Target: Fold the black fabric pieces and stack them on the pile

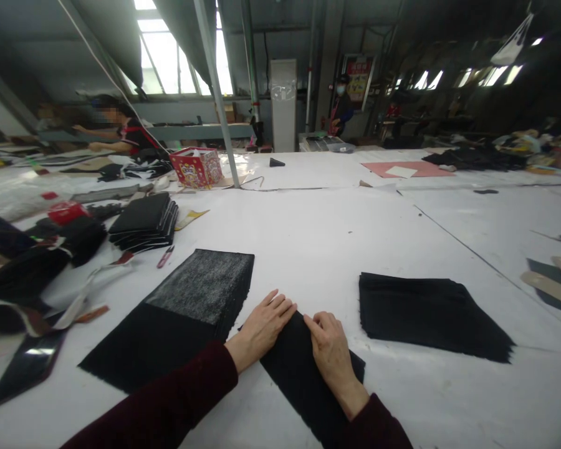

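Observation:
A black fabric strip lies on the white table in front of me. My left hand rests flat on its upper left end, fingers stretched out. My right hand lies flat on the strip beside it, fingers extended toward the left hand. Left of the hands sits a thick stack of black fabric pieces whose top sheet looks greyish at its far half. To the right lies another stack of black fabric pieces.
A pile of dark folded pieces, scraps and a red marker crowd the left side. A red patterned box stands by a metal pole. A person works at the far left; another stands at the back.

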`<action>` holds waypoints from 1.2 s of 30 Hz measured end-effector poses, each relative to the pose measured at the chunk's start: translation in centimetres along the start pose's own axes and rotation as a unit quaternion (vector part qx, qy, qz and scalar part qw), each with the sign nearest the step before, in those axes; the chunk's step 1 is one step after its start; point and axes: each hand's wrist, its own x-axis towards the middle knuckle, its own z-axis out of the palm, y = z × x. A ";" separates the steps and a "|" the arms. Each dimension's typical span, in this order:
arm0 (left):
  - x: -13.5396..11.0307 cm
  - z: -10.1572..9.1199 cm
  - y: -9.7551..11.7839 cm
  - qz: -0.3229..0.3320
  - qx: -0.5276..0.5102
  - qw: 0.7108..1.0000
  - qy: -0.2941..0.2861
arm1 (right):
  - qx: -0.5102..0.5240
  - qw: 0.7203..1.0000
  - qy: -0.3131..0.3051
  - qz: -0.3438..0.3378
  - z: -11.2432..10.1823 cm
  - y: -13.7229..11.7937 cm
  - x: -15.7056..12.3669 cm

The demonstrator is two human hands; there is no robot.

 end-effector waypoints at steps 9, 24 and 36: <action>0.1 -0.4 1.2 0.002 0.011 1.000 0.001 | 0.002 1.000 0.006 -0.016 -0.7 0.7 -1.1; 0.4 -0.8 3.0 0.025 -0.011 1.000 0.010 | 0.016 1.000 -0.003 -0.008 -2.2 1.6 -3.0; 1.0 -1.1 3.8 0.054 -0.025 0.998 -0.012 | 0.029 0.999 -0.007 -0.014 -4.0 2.4 -4.3</action>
